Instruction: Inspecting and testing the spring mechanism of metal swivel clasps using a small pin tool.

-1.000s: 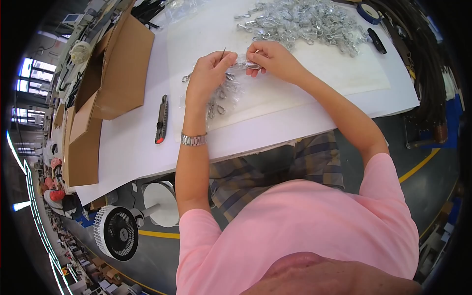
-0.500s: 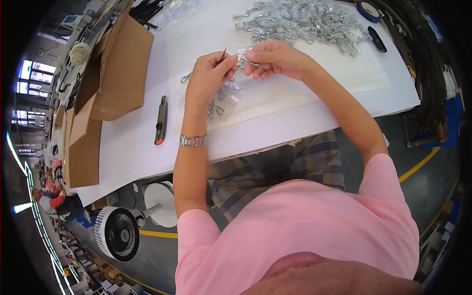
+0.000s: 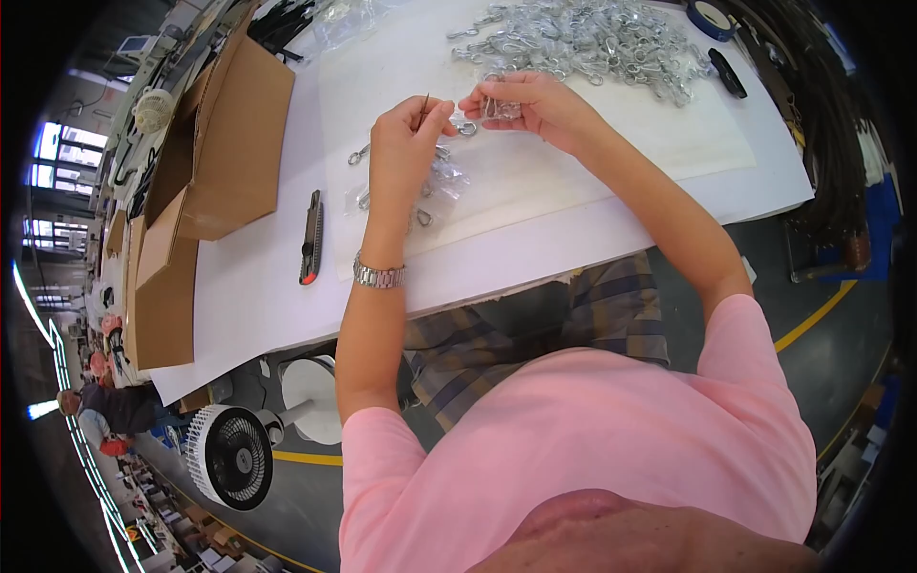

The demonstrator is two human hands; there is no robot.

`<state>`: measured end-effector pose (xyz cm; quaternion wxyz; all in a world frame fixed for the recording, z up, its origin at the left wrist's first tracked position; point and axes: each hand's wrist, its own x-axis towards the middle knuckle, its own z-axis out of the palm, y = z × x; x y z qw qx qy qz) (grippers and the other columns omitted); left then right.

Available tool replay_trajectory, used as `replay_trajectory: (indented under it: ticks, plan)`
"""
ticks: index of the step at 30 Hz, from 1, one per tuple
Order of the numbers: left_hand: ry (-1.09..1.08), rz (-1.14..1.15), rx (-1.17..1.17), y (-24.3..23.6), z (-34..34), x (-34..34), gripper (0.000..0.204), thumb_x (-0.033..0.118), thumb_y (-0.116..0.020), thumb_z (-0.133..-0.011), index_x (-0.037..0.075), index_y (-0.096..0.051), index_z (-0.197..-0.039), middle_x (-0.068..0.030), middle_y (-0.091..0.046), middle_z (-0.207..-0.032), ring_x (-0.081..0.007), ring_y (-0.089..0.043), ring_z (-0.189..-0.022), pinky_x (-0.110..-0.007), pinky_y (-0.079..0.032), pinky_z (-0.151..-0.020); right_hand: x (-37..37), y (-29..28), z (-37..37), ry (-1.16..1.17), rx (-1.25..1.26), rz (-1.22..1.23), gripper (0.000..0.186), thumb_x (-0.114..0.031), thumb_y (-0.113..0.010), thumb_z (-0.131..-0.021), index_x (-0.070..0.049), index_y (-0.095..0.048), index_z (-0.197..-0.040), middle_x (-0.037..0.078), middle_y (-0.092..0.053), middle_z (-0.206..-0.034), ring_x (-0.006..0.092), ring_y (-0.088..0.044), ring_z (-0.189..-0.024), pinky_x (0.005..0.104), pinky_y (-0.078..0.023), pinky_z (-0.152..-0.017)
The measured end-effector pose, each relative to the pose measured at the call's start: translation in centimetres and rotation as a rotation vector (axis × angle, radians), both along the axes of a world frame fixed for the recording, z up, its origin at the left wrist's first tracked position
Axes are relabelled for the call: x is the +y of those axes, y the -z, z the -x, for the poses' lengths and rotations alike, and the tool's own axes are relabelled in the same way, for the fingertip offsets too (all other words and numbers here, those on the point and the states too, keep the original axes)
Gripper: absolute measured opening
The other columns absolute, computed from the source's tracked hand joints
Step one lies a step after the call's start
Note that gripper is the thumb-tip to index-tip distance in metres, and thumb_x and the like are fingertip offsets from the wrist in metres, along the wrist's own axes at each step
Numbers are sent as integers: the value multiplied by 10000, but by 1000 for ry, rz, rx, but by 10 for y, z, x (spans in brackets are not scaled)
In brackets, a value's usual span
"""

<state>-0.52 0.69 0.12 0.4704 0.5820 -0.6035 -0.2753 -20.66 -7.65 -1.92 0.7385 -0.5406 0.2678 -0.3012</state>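
Observation:
My left hand (image 3: 409, 134) is closed in a pinch around a thin, dark, pointed tool (image 3: 426, 105); its exact kind does not show. Beside those fingertips is a metal snap hook (image 3: 467, 129), and I cannot tell whether the fingers touch it. My right hand (image 3: 537, 103) grips a small clear plastic bag (image 3: 499, 108) with shiny metal pieces inside. Under and beside my left wrist lie several bagged metal hooks (image 3: 442, 177). Beyond my right hand spreads a large heap of bagged metal hooks (image 3: 597, 43).
A box cutter (image 3: 312, 239) lies left of my forearm, near an open cardboard box (image 3: 239, 134). At the far right are a roll of blue tape (image 3: 712, 19) and a black tool (image 3: 728, 74). A fan (image 3: 234, 456) stands below the white table (image 3: 258, 296).
My right hand has drawn slightly apart from the left, with the small bag now in plain view. A metal hook shows by the left fingertips. The left hand has shifted slightly left.

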Motion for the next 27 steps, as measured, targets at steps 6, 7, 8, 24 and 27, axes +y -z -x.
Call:
replay_trajectory:
  ticks: [6,7,8,24,27]
  plan:
    - [187,-202,309,1,14,4,257,215,-676,-993,-37,-701,-1038,-52,-720,-847,-8,-412,-497,-191,-278,-440,3,10,-9,22,-156,24,405,-347,-620,-1028,3,-696,-1219,95,-737,-1147,137,-681,-920,303,-561,-889]
    - [255,-237,352,5,11,2,257,218,-674,-998,-35,-691,-1041,-57,-716,-846,-14,-419,-490,-188,-280,-437,5,8,-12,-14,-144,30,447,-374,-599,-1038,8,-684,-1252,91,-737,-1136,138,-670,-814,312,-573,-853]
    - [255,-236,352,10,9,1,257,218,-674,-998,-35,-691,-1041,-57,-716,-846,-14,-419,-490,-188,-280,-437,6,7,-13,-14,-144,30,447,-374,-599,-1038,8,-684,-1252,91,-737,-1136,138,-670,-814,312,-573,-853]
    - [276,-302,529,11,4,2,187,113,-665,-984,-42,-690,-1087,-56,-710,-883,-14,-437,-513,-177,-290,-449,18,1,-12,135,-170,-50,351,-281,-602,-1024,10,-701,-1195,102,-749,-1096,157,-705,-872,291,-587,-826]
    - [240,-293,479,11,3,2,188,110,-677,-974,-45,-700,-1078,-53,-711,-865,-12,-424,-501,-177,-279,-440,16,3,-10,154,-162,-37,311,-270,-626,-1011,-4,-730,-1133,91,-758,-1050,155,-710,-870,291,-587,-871]
